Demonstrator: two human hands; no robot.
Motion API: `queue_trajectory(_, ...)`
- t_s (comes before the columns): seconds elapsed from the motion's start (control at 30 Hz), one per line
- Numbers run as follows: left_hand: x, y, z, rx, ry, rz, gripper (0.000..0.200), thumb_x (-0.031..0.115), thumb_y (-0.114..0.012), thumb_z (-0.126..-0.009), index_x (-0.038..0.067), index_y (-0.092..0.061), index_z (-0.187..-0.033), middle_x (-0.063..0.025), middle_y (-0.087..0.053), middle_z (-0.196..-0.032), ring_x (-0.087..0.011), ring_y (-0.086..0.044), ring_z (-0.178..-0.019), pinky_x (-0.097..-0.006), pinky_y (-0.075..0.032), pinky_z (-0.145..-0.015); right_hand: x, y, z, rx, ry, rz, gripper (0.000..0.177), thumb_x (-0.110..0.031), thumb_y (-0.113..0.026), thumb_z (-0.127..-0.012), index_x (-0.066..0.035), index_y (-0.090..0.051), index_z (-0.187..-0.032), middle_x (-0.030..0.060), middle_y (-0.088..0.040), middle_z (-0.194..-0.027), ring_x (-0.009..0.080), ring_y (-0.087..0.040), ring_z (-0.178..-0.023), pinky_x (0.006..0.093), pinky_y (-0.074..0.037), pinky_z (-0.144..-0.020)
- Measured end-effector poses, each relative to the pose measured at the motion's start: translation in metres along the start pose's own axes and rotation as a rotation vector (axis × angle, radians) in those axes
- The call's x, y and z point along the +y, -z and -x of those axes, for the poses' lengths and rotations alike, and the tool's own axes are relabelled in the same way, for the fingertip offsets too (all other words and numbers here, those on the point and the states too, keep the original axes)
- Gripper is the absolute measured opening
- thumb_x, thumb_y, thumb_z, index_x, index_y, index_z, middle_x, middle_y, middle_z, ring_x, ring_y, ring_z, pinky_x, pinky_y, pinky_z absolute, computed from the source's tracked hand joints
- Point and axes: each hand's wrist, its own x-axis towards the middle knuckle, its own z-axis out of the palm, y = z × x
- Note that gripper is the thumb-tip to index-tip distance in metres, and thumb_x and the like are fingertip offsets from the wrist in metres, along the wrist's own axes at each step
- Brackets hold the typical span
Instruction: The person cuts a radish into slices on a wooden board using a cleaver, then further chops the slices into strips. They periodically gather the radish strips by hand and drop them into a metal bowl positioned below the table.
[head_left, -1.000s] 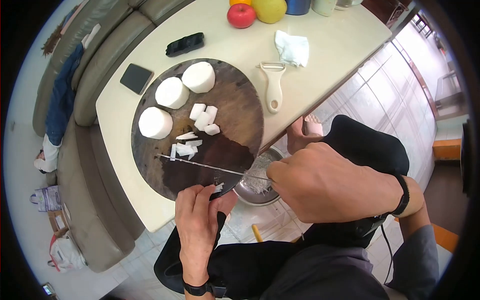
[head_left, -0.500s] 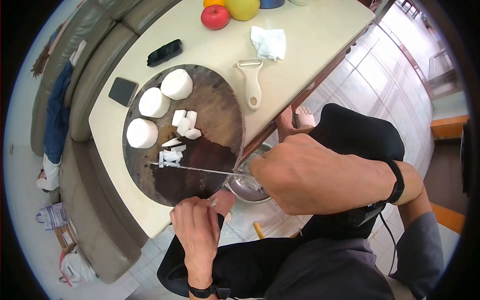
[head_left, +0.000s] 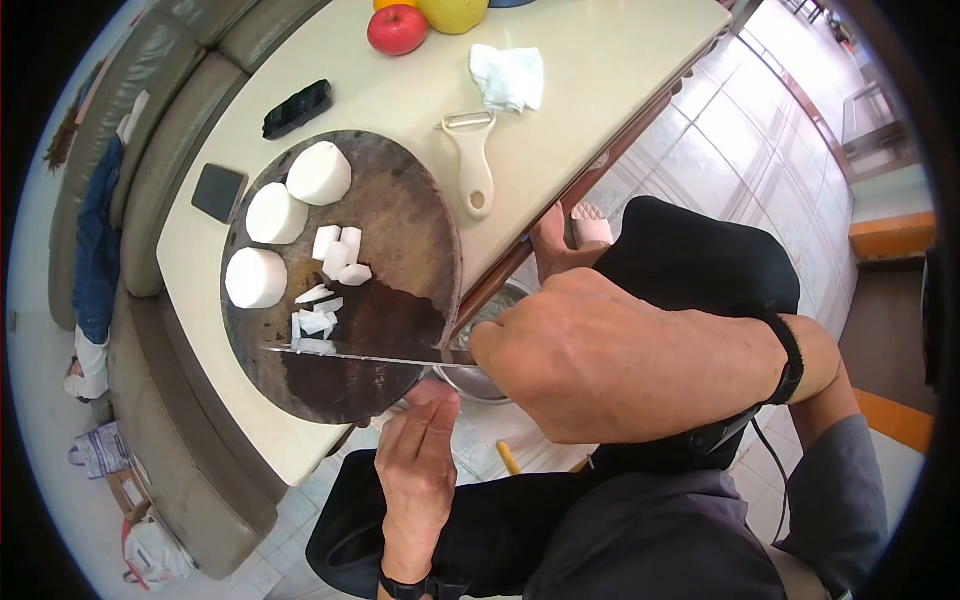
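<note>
My right hand (head_left: 570,360) is closed round the handle end of a knife, whose thin blade (head_left: 385,358) reaches left across the dark round chopping board (head_left: 400,215). The blade lies against small white radish sticks (head_left: 316,322). Just off the board's near edge is my left hand (head_left: 418,455), its fingers bent and pressed together; what they hold is hidden. Thick white radish rounds (head_left: 256,278) stand along the board's left side, with several smaller chunks (head_left: 340,252) near the middle. A metal bowl (head_left: 480,388) with pale shreds sits below the board's right edge, partly behind my right hand.
On the cream table (head_left: 600,60) lie a white peeler (head_left: 474,170), a folded white cloth (head_left: 508,78), a black case-like object (head_left: 297,110) and a dark phone-like slab (head_left: 218,193). A red apple (head_left: 398,30) and other fruit are at the far edge. A sofa (head_left: 170,390) stands left.
My left hand has shifted right and turned, its fingers now bunched below the board's edge. The blade has come against the radish sticks. The whole view has shifted slightly.
</note>
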Motion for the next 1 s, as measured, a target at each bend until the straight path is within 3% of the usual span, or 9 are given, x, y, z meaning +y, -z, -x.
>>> queue_trajectory(0.47, 0.000, -0.004, -0.007, -0.019, 0.006, 0.004, 0.019, -0.008, -0.070, -0.074, -0.004, -0.067, -0.092, -0.0135, -0.066, -0.090, -0.0323, -0.061, -0.077, -0.0388, -0.050, -0.069, 0.002, 0.004, 0.006, -0.011, 0.006, -0.003, 0.018, -0.003, -0.065, -0.065, 0.005, -0.054, -0.077, 0.0179, -0.059, -0.063, 0.0358, -0.064, -0.063, 0.0423, -0.050, -0.055)
queue_trajectory(0.6, 0.003, 0.004, -0.013, 0.094, 0.050, 0.068, 0.019, -0.011, -0.067, -0.075, -0.003, -0.066, -0.093, -0.0147, -0.067, -0.092, -0.0322, -0.064, -0.084, -0.0390, -0.052, -0.075, 0.001, 0.011, 0.007, -0.061, 0.011, 0.043, 0.017, -0.004, -0.065, -0.066, 0.003, -0.054, -0.077, 0.0146, -0.057, -0.064, 0.0341, -0.062, -0.061, 0.0412, -0.048, -0.052)
queue_trajectory(0.67, -0.004, 0.013, -0.021, 0.186, 0.069, 0.076, 0.018, -0.012, -0.066, -0.076, -0.004, -0.065, -0.092, -0.0159, -0.067, -0.093, -0.0325, -0.065, -0.086, -0.0386, -0.052, -0.077, -0.003, 0.014, 0.005, -0.028, -0.019, 0.027, 0.013, -0.003, -0.064, -0.067, 0.004, -0.056, -0.075, 0.0176, -0.059, -0.064, 0.0360, -0.063, -0.062, 0.0432, -0.049, -0.055)
queue_trajectory(0.73, -0.015, 0.022, -0.032, 0.336, 0.177, -0.074, 0.021, -0.011, -0.065, -0.079, -0.003, -0.067, -0.098, -0.0166, -0.068, -0.101, -0.0321, -0.066, -0.092, -0.0381, -0.052, -0.082, -0.004, 0.016, 0.005, -0.007, -0.052, 0.002, 0.010, -0.003, -0.064, -0.069, 0.005, -0.058, -0.072, 0.0207, -0.061, -0.065, 0.0379, -0.064, -0.064, 0.0452, -0.049, -0.058)
queue_trajectory(0.87, -0.039, 0.035, -0.052, 0.398, 0.300, -0.180, 0.024, -0.006, -0.065, -0.083, -0.004, -0.066, -0.106, -0.0187, -0.062, -0.113, -0.0362, -0.060, -0.100, -0.0415, -0.049, -0.086, -0.001, 0.021, 0.007, -0.022, -0.079, 0.068, 0.015, -0.002, -0.062, -0.069, 0.005, -0.054, -0.079, 0.0211, -0.061, -0.065, 0.0389, -0.064, -0.063, 0.0455, -0.049, -0.058)
queue_trajectory(0.9, -0.042, 0.035, -0.054, 0.368, 0.377, -0.132, 0.018, 0.001, -0.062, -0.089, -0.004, -0.065, -0.107, -0.0191, -0.061, -0.117, -0.0353, -0.060, -0.107, -0.0393, -0.047, -0.094, -0.001, 0.022, 0.007, -0.039, -0.110, 0.079, 0.016, -0.002, -0.062, -0.069, 0.004, -0.054, -0.080, 0.0207, -0.061, -0.065, 0.0389, -0.064, -0.063, 0.0452, -0.049, -0.058)
queue_trajectory(1.0, -0.053, 0.027, -0.055, 0.308, 0.321, -0.220, 0.024, -0.003, -0.064, -0.085, -0.004, -0.065, -0.109, -0.0185, -0.061, -0.114, -0.0360, -0.059, -0.103, -0.0418, -0.048, -0.088, -0.002, 0.022, 0.009, -0.039, -0.118, 0.065, 0.016, -0.002, -0.062, -0.069, 0.004, -0.054, -0.080, 0.0201, -0.061, -0.065, 0.0389, -0.064, -0.063, 0.0451, -0.050, -0.059)
